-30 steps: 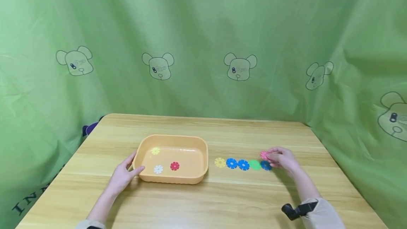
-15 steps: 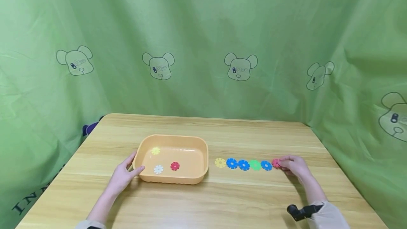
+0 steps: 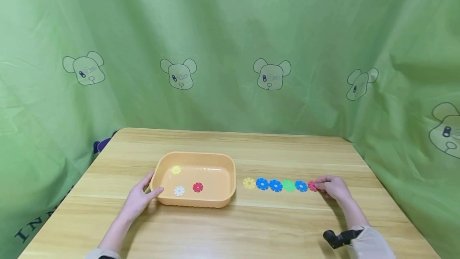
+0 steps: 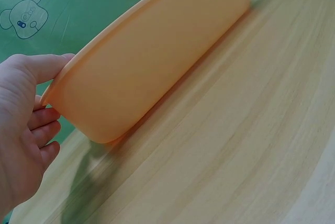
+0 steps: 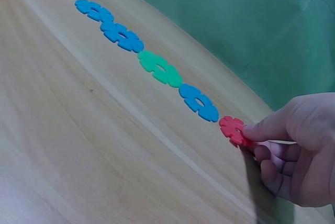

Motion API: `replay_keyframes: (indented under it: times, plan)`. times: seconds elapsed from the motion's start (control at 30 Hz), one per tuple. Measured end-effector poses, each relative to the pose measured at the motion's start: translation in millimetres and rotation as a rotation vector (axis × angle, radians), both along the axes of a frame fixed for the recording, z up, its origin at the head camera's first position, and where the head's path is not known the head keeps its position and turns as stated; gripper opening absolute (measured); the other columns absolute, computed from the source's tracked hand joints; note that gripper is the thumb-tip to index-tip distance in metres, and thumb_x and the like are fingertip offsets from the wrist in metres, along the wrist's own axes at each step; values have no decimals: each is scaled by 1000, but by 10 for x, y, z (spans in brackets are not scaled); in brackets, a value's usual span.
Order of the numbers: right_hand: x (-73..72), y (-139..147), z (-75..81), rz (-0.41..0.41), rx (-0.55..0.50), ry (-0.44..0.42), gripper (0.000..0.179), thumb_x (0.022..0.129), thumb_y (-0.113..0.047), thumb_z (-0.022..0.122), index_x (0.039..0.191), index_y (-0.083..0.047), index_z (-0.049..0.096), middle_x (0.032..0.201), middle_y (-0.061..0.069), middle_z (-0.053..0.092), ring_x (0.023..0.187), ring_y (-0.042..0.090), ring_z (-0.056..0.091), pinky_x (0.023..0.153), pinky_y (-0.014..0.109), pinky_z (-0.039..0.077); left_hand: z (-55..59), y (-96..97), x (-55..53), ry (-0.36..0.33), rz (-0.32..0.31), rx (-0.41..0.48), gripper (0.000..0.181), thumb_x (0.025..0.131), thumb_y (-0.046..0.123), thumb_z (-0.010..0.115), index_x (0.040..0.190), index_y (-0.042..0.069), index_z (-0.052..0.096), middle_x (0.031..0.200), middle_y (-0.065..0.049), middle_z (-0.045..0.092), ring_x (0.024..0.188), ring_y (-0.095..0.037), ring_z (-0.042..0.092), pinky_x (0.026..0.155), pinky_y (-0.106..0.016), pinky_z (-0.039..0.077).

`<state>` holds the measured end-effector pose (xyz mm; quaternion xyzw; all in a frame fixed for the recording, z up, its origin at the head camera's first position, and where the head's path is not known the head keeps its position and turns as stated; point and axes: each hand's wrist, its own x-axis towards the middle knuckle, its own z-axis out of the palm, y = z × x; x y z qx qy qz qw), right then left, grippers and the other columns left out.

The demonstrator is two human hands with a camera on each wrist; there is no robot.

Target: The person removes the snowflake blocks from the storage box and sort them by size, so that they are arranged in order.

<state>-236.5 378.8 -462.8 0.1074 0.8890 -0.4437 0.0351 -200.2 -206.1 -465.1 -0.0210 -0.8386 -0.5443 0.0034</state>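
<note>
My right hand point(image 3: 335, 188) pinches a pinkish-red snowflake disc point(image 5: 233, 130) between thumb and fingers, at the right end of a row of discs on the table. Just left of it lies a blue disc point(image 5: 199, 103), then a green disc point(image 5: 160, 69), two more blue ones and a pale yellow disc point(image 3: 249, 183) at the far left end. My left hand point(image 3: 139, 198) grips the left rim of an orange plastic basin point(image 4: 152, 56), thumb over the edge and fingers beneath the lip. Inside it lie a yellow disc point(image 3: 176, 170), a white disc point(image 3: 179, 191) and a red disc point(image 3: 197, 187).
The wooden table point(image 3: 230, 231) has its far edge near a green curtain point(image 3: 223, 19) printed with bear heads. The basin's right wall stands a short way left of the disc row. A black strap point(image 3: 341, 238) sits on my right sleeve.
My right hand has moved right and down, bringing the pinkish-red disc from above the end blue disc to the row's right end. My left hand and the basin have stayed put.
</note>
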Motion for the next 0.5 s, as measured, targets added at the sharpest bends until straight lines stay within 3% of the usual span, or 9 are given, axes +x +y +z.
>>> replay_keyframes:
  times: [0.17, 0.5]
  plan:
    - [-10, -4, 3, 3, 30, 11, 23, 84, -7, 62, 96, 12, 60, 71, 3, 58, 66, 14, 52, 54, 28, 47, 5, -1, 0, -2, -1, 6, 77, 87, 23, 66, 146, -1, 22, 149, -22, 21, 134, -42, 20, 110, -50, 18]
    - [10, -8, 26, 7, -9, -2, 25, 85, -8, 61, 100, 13, 58, 78, 7, 61, 69, 15, 54, 57, 28, 48, 5, 0, 3, 8, -1, 4, 76, 87, 22, 66, 145, -2, 23, 148, -22, 21, 134, -42, 20, 110, -50, 18]
